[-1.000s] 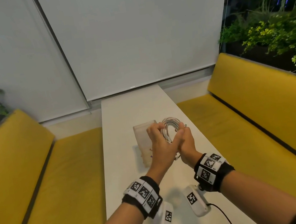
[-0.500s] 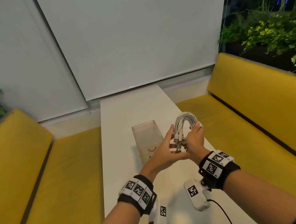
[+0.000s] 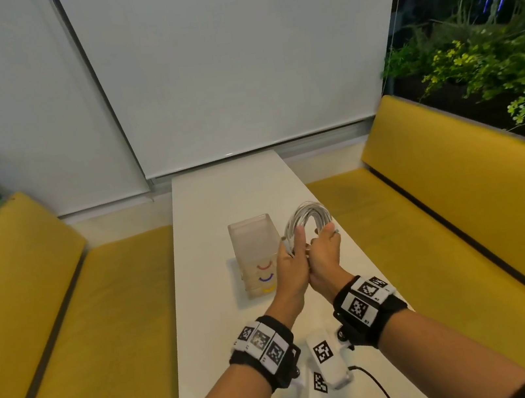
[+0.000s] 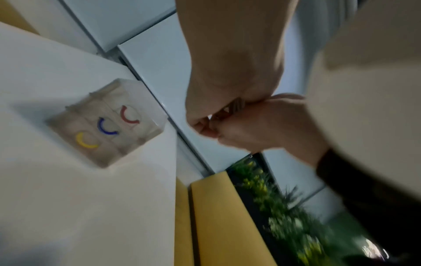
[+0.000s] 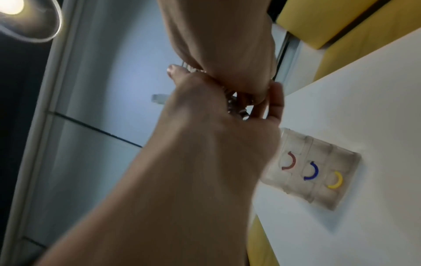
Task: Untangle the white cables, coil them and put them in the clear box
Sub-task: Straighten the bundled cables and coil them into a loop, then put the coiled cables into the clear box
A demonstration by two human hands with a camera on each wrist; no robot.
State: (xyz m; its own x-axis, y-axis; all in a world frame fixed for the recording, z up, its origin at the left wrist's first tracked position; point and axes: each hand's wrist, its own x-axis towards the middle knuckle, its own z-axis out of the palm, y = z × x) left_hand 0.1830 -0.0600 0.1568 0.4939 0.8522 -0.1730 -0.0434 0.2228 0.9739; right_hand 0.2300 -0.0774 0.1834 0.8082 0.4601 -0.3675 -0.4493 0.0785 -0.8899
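A coil of white cables arches up above my two hands, over the white table. My left hand grips the coil's left leg, thumb pointing up. My right hand grips the right leg, and the two hands press together at the heels. The clear box stands upright just left of my left hand, its top open, with red, blue and yellow arcs on its front. In the left wrist view a little of the cables shows between the curled fingers. The right wrist view shows the cables and the box.
Yellow benches run along both long sides of the narrow table. White blinds close off the far end, with plants at the right. Black leads from the wrist cameras hang over the near table end.
My left hand was flat under the coil; now it is curled round the coil's left leg. Both hands have drawn together, and the coil has moved slightly left, closer to the box.
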